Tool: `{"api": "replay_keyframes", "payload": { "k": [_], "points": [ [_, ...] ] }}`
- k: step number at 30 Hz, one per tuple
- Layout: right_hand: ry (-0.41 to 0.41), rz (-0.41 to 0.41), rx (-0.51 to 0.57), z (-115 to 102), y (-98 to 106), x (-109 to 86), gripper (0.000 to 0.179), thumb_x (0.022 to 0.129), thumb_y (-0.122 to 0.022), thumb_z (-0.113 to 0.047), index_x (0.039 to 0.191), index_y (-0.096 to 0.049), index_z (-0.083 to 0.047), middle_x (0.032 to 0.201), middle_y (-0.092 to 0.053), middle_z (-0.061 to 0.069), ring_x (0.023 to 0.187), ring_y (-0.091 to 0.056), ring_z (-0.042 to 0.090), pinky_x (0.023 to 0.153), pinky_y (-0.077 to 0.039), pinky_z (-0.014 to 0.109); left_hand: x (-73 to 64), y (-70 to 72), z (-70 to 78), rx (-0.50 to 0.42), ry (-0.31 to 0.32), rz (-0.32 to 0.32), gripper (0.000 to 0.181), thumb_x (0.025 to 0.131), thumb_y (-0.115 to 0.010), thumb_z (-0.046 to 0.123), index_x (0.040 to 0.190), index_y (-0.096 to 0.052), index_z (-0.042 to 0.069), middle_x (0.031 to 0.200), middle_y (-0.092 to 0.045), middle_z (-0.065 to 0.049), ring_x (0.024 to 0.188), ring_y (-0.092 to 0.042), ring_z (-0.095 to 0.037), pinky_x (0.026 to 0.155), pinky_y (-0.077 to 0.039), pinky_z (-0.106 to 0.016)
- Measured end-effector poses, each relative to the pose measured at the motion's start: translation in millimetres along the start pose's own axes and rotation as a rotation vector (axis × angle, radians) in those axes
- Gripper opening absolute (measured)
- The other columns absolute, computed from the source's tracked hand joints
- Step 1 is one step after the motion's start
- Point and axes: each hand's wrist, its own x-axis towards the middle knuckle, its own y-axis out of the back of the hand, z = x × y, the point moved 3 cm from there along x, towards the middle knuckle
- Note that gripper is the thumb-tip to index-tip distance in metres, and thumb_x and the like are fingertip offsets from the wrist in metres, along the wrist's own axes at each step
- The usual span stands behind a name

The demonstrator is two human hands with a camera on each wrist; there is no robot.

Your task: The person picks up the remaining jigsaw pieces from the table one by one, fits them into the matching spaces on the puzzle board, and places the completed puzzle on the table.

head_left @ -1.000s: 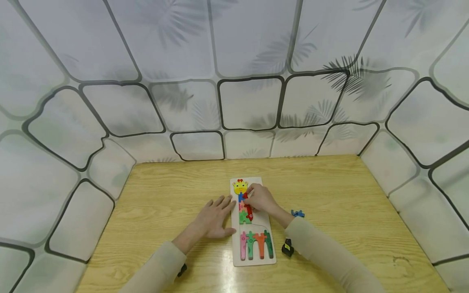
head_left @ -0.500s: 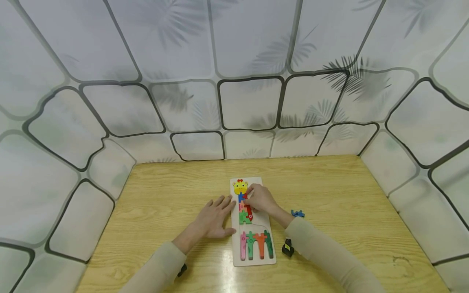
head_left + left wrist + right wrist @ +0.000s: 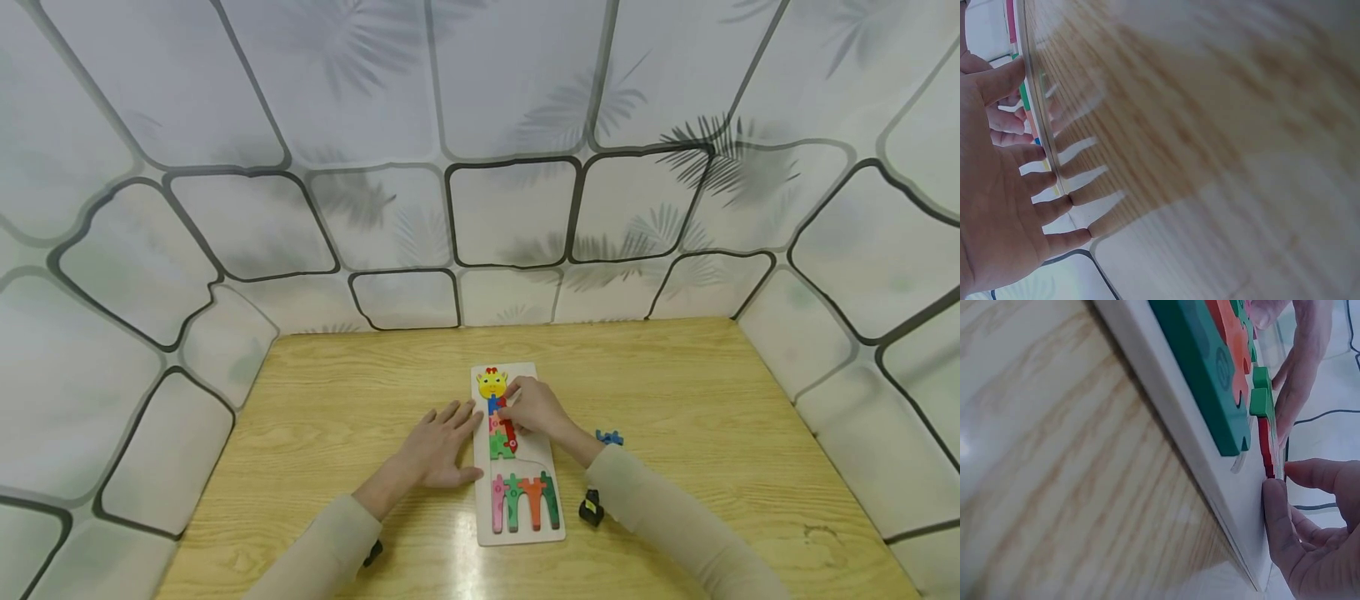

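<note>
A white board (image 3: 483, 517) with a giraffe jigsaw lies flat on the table. My right hand (image 3: 536, 408) pinches a red puzzle piece (image 3: 512, 437) between thumb and fingers, beside the neck column; the hand partly covers it. In the right wrist view, the red piece (image 3: 1265, 442) reaches under the fingertips. Next to it on the board are the yellow giraffe head (image 3: 492, 384), a blue piece (image 3: 493, 405) and a green piece (image 3: 500, 447). My left hand (image 3: 441, 450) lies spread along the board's left edge, fingertips and thumb touching it, as the left wrist view shows too.
Pink, green, orange and dark green leg pieces (image 3: 533, 504) sit at the board's lower end. A loose blue puzzle piece (image 3: 610, 437) lies right of the board. Small black devices (image 3: 591, 507) show by both cuffs. Patterned panels (image 3: 510, 217) enclose the wooden table (image 3: 345, 392).
</note>
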Motion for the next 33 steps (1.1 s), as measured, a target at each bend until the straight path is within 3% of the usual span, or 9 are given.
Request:
{"api": "replay_keyframes", "payload": {
  "k": [11,19,33],
  "points": [
    [0.010,-0.025,-0.007,2.7,4.5,-5.0,0.033,0.092,-0.083,-0.022,0.115,-0.067,-0.006,0.071,-0.068,0.007,0.054,-0.060,0.016,0.050,-0.051,0.026,0.3,-0.5,-0.2,-0.011,0.002,0.002,0.094,0.093,-0.060,0.069,0.166,-0.035,0.014,0.175,-0.030,-0.011,0.159,-0.035,-0.040,0.124,-0.038,-0.064],
    [0.008,-0.018,-0.019,6.5,13.1,-10.4,0.037,0.089,-0.085,-0.026,0.116,-0.068,-0.007,0.087,-0.071,0.007,0.063,-0.064,0.017,0.054,-0.051,0.025,-0.1,-0.8,0.0,-0.002,0.007,-0.010,0.095,0.093,-0.059,0.070,0.167,-0.034,0.016,0.176,-0.028,-0.011,0.160,-0.034,-0.039,0.124,-0.037,-0.064],
    [0.109,-0.003,-0.070,16.7,33.1,-13.2,0.031,0.093,-0.081,-0.026,0.115,-0.072,-0.008,0.093,-0.071,0.007,0.072,-0.062,0.016,0.059,-0.051,0.025,0.6,-2.6,-1.0,-0.005,0.009,-0.012,0.095,0.094,-0.057,0.070,0.167,-0.031,0.016,0.177,-0.027,-0.010,0.161,-0.032,-0.039,0.125,-0.036,-0.064]
  ]
}}
